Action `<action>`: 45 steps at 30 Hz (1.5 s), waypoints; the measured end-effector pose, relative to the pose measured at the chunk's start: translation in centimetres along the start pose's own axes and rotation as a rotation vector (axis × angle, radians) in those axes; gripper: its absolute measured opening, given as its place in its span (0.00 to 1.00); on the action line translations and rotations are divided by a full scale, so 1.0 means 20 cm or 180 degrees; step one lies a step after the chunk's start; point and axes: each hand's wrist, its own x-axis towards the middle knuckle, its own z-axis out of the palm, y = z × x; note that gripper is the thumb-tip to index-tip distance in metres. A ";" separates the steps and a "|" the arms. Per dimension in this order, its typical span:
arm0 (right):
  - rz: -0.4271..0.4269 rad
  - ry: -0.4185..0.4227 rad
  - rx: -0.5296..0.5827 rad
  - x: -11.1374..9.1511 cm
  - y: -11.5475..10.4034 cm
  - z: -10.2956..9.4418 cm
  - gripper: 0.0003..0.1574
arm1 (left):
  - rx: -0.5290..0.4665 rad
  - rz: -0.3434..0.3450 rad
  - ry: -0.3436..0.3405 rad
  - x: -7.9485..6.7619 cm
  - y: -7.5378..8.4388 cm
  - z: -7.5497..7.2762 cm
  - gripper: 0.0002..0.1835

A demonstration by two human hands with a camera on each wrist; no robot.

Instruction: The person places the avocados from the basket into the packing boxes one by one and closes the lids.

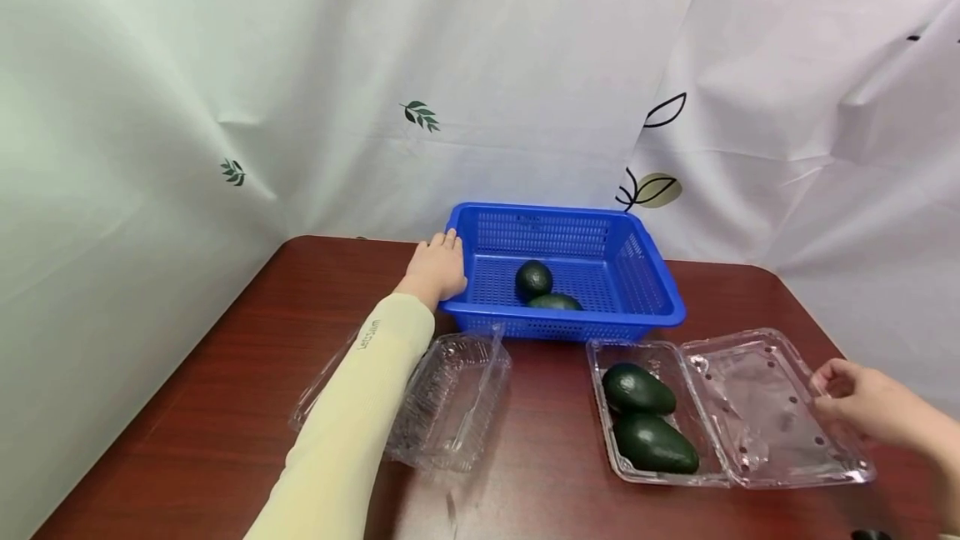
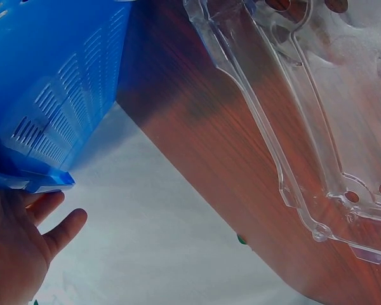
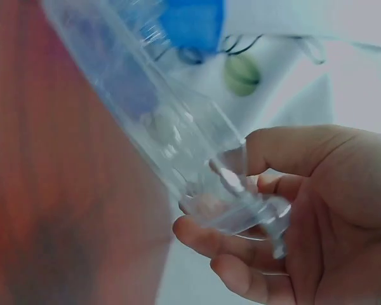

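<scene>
At the back of the table, my left hand point(image 1: 438, 267) grips the left rim of a blue plastic basket point(image 1: 562, 327). In the left wrist view its thumb point(image 2: 66, 232) sticks out below the basket rim point(image 2: 41, 183). Two dark green avocados point(image 1: 534, 280) lie in the basket. My right hand point(image 1: 873, 407) pinches the outer edge of the clear lid point(image 1: 780, 415) of a plastic clamshell box point(image 1: 712, 440). That lid is hinged open to the right and is seen edge-on in the right wrist view. Two more avocados point(image 1: 656, 444) lie in the box's base.
Another clear clamshell box point(image 1: 465, 407) stands open left of centre, partly hidden behind my left sleeve point(image 1: 352, 407). The dark red table point(image 1: 540, 440) meets hanging white cloth point(image 1: 360, 148) at the back and sides. A small black object point(image 1: 870, 534) shows at the bottom right.
</scene>
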 end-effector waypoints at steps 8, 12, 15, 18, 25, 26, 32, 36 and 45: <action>-0.0155 0.0576 -0.0624 -0.04 -0.15 -0.05 0.16 | -0.0011 0.0003 0.0000 0.00 0.00 0.01 0.37; -0.0300 0.0799 -0.0633 -0.06 -0.20 -0.03 0.19 | 0.0001 0.0000 -0.0005 0.00 0.00 0.01 0.37; -0.0423 0.0865 -0.0481 -0.07 -0.25 -0.01 0.20 | 0.0013 -0.0001 -0.0008 0.00 0.00 0.02 0.37; -0.0549 0.0975 -0.0300 -0.08 -0.31 0.02 0.20 | 0.0020 -0.0003 -0.0002 0.00 0.00 0.01 0.37; -0.1043 0.1262 -0.0157 -0.06 -0.44 0.10 0.19 | 0.0041 0.0003 -0.0025 0.00 0.00 0.01 0.38; -0.1092 0.1258 -0.0159 -0.06 -0.46 0.11 0.19 | 0.0040 0.0009 -0.0025 0.00 0.00 0.01 0.38; -0.1237 0.1230 -0.0324 -0.05 -0.55 0.16 0.22 | 0.0025 0.0011 -0.0014 0.00 0.00 0.01 0.38; -0.1220 0.1194 -0.0482 -0.06 -0.59 0.18 0.23 | 0.0015 0.0002 0.0006 0.00 0.00 0.01 0.38; -0.1260 0.1113 -0.0759 -0.07 -0.71 0.25 0.22 | 0.0024 -0.0029 -0.0014 0.00 0.00 0.01 0.38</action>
